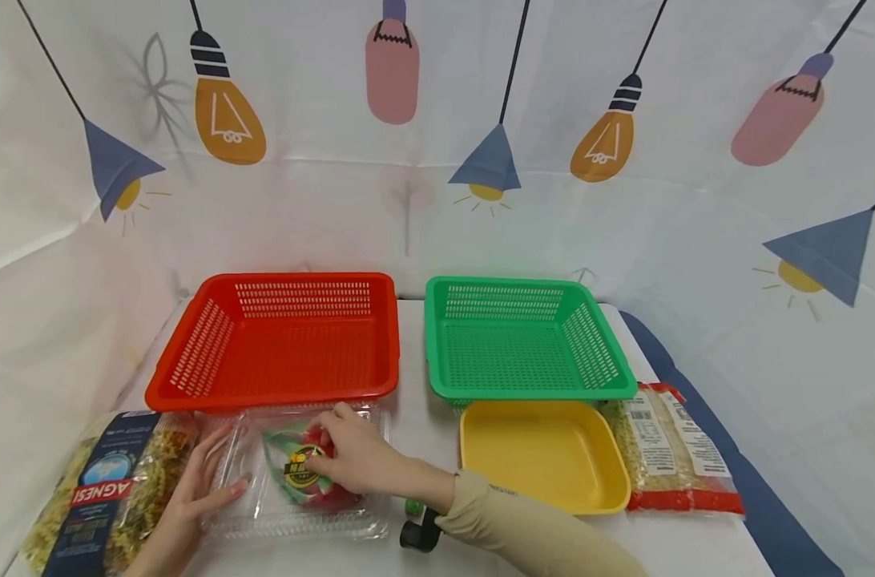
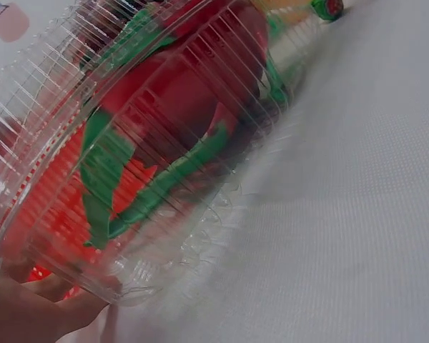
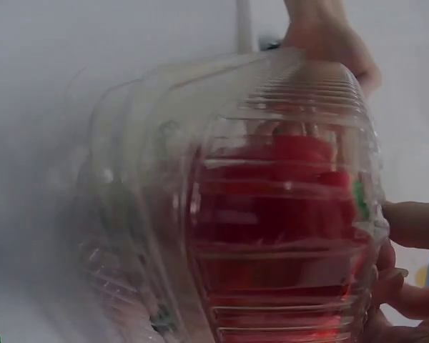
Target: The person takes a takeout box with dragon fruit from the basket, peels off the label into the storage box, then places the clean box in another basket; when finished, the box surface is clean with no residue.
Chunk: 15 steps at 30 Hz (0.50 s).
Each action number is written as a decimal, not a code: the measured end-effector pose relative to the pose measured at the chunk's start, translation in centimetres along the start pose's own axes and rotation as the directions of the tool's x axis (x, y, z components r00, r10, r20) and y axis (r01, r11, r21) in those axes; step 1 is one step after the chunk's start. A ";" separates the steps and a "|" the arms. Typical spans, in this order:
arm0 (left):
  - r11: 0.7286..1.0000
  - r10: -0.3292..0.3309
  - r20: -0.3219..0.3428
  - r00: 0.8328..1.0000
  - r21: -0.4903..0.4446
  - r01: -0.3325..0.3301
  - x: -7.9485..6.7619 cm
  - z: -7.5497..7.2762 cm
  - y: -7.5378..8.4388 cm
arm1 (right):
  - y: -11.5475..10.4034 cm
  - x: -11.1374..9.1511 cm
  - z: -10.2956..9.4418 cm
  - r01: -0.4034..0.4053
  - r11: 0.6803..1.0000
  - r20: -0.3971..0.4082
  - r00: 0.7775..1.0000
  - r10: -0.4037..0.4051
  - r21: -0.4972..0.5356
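Note:
A clear plastic clamshell box [image 1: 264, 513] stands on the white table, with a red dragon fruit [image 2: 186, 86] with green tips inside. A round black-and-yellow label [image 1: 302, 467] shows on its lid. My left hand [image 1: 192, 489] holds the box's left side, thumb over the edge and fingers along the side. My right hand [image 1: 358, 457] rests on the lid from above. In the right wrist view, that hand's thumb and bent fingers [image 3: 397, 279] touch the lid a little apart from each other.
Behind the box stands a red basket [image 1: 272, 401], and right of it a green basket [image 1: 531, 393]. A yellow tray [image 1: 546, 457] sits before the green one. Pasta bags flank the scene: a blue-labelled one [image 1: 98, 497] left, a red-edged bag [image 1: 668, 449] right. A small green-and-red item [image 2: 327, 8] lies nearby.

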<state>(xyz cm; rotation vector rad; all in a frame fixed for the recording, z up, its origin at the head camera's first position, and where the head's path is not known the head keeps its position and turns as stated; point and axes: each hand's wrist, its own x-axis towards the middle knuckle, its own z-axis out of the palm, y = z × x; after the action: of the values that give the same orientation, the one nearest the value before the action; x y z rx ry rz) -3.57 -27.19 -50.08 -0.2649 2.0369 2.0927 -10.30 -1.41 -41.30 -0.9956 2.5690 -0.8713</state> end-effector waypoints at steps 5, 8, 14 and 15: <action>0.999 -0.052 -0.009 0.999 -0.008 0.052 0.1 -0.1 -0.1 | 0.4 0.3 0.2 -0.009 1.000 0.035 0.999 0.009 0.007; 0.998 -0.063 -0.009 0.998 -0.013 0.062 0.1 -0.1 -0.2 | 0.5 0.3 0.3 -0.010 1.000 0.049 0.999 0.010 -0.007; 1.000 0.002 -0.005 1.000 -0.021 -0.002 0.2 0.0 -0.7 | 0.6 0.4 0.0 -0.002 1.000 0.054 0.999 0.003 -0.028; 1.000 0.007 -0.003 1.000 -0.023 -0.007 0.2 0.1 -0.7 | 0.5 0.4 -0.1 -0.002 1.000 0.056 0.998 0.004 -0.031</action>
<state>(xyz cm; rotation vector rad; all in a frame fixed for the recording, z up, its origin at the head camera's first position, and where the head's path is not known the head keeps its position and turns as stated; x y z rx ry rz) -3.55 -27.12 -50.81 -0.2651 2.0195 2.1220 -10.93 -1.30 -41.55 -1.0105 2.5436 -0.7934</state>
